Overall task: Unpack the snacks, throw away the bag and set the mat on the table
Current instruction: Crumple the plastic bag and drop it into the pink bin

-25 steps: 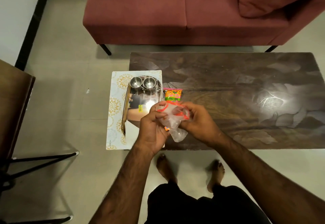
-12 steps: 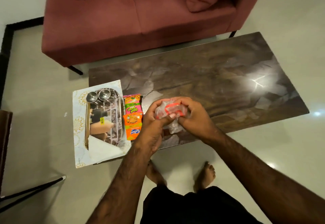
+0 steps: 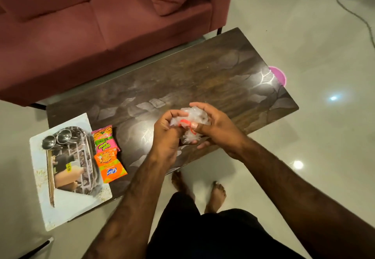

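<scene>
My left hand (image 3: 165, 134) and right hand (image 3: 211, 125) each grip the crumpled clear plastic bag (image 3: 189, 122) above the desk (image 3: 182, 88); two snack packets (image 3: 107, 153) lie beside the mat (image 3: 67, 208).

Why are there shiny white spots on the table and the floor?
In the head view, ceiling light glares off the glossy dark wooden table and the polished pale floor; the shiny steel tray mirrors the room too. The wide lens bends the edges, while the crumpled clear plastic bag looks slightly soft.
</scene>
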A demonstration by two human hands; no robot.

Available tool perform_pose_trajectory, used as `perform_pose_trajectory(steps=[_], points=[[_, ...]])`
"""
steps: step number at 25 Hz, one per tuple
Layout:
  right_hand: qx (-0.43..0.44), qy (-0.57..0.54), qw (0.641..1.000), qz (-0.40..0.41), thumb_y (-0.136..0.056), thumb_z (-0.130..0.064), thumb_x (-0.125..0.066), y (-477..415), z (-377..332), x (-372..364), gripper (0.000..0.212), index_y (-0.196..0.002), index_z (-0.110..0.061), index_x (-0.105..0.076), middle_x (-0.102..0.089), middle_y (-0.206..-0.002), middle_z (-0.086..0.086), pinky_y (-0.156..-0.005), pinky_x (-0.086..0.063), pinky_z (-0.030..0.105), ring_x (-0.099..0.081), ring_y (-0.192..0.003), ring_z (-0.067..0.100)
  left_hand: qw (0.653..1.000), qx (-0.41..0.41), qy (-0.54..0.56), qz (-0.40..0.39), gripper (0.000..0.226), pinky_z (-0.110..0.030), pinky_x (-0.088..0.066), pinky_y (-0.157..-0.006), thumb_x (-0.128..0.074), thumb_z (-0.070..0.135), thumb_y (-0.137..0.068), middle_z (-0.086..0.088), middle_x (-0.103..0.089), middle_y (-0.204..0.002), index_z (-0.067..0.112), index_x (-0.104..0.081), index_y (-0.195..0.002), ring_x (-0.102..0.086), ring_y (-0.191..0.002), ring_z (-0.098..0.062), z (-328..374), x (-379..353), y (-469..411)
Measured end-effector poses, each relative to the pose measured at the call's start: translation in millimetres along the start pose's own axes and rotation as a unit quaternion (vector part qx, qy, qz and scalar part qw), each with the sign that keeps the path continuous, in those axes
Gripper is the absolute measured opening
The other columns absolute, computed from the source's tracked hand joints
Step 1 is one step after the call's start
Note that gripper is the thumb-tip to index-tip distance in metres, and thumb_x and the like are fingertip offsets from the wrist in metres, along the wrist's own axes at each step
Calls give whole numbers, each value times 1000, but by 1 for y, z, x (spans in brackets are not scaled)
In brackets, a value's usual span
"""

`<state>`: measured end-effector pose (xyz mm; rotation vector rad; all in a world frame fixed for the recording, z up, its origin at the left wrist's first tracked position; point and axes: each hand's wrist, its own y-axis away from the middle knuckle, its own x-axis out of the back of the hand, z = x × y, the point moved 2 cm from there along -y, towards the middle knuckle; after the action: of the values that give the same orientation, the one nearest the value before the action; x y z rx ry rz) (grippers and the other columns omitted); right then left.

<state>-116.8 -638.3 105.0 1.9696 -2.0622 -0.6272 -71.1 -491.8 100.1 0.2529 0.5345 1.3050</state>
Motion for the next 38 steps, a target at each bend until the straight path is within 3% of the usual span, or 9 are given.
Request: perform_pose_trajectory(steps=[4, 8, 13, 18, 21, 24, 31, 35, 38], points=[[43, 36, 993, 106, -88, -6, -75, -21, -13, 26, 37, -121, -20, -66, -70, -115, 7, -55, -64, 41, -78, -83, 31, 995, 66, 41, -67, 68, -54, -58, -82, -58, -6, -75, -13, -58, -132, 26, -52, -135, -66, -108, -37, 6, -20, -36], [49, 41, 980, 188, -87, 15, -63, -39, -31, 49, 29, -102, -9, -71, -73, -98, 7, -50, -63, 37, -76, -79, 38, 974, 157, 111, -122, 47, -65, -41, -108, -49, 15, -95, -23, -61, -130, 9, -49, -141, -61, -110, -38, 21, -38, -70], [18, 28, 966, 257, -84, 16, -64, -66, -52, 73, 37, -89, -20, -70, -69, -104, 3, -64, -66, 40, -73, -95, 32, 979, 105, -15, -172, 37, -54, -58, -91, -54, -3, -96, -16, -61, -127, 11, -57, -130, -69, -104, -28, 36, -70, -116], [-35, 11, 973, 226, -85, -5, -73, -105, -52, 132, 82, -150, -34, -33, -45, -144, -5, -95, -59, 34, -53, -123, 18, 994, 30, -96, -48, 39, -59, -57, -90, -65, -7, -86, -13, -64, -124, 18, -65, -116, -66, -114, -35, 21, -121, -167], [-35, 66, 973, 217, -87, -22, -77, -129, -42, 186, 84, -154, -27, -26, -47, -136, -9, -78, -50, 5, -57, -110, 4, 989, 37, -137, 35, 43, -48, -61, -85, -70, 0, -85, -11, -64, -122, 19, -54, -120, -67, -110, -30, -1, -176, -207], [-1, 163, 967, 196, -92, -20, -71, -148, -32, 246, 75, -155, -21, -31, -47, -149, -4, -99, -40, 8, -51, -130, 3, 973, 92, -185, 100, 34, -47, -61, -80, -69, 2, -83, -18, -67, -108, 6, -50, -111, -70, -100, -33, -28, -248, -245], [-22, 221, 912, 344, -93, -12, -68, -164, 10, 426, 56, -146, -18, -50, -56, -145, 6, -107, -46, 32, -54, -129, 17, 937, 202, -273, -85, 30, -39, -57, -90, -61, 16, -95, -7, -67, -119, 18, -57, -124, -66, -109, -25, -78, -424, -301], [-40, 160, 890, 425, -89, -11, -73, -199, 35, 512, 57, -143, -14, -54, -63, -138, 7, -95, -40, 5, -59, -127, 22, 921, 234, -276, -146, 60, -41, -48, -107, -64, 28, -96, 7, -50, -145, 31, -39, -151, -52, -131, -15, -93, -462, -328], [-77, 135, 879, 451, -81, -13, -80, -255, 69, 571, 65, -141, -17, -55, -65, -133, 7, -98, -54, 30, -62, -121, 25, 913, 260, -289, -124, 55, -31, -55, -87, -62, 24, -97, 3, -47, -147, 28, -43, -147, -56, -119, -12, -114, -463, -359]])
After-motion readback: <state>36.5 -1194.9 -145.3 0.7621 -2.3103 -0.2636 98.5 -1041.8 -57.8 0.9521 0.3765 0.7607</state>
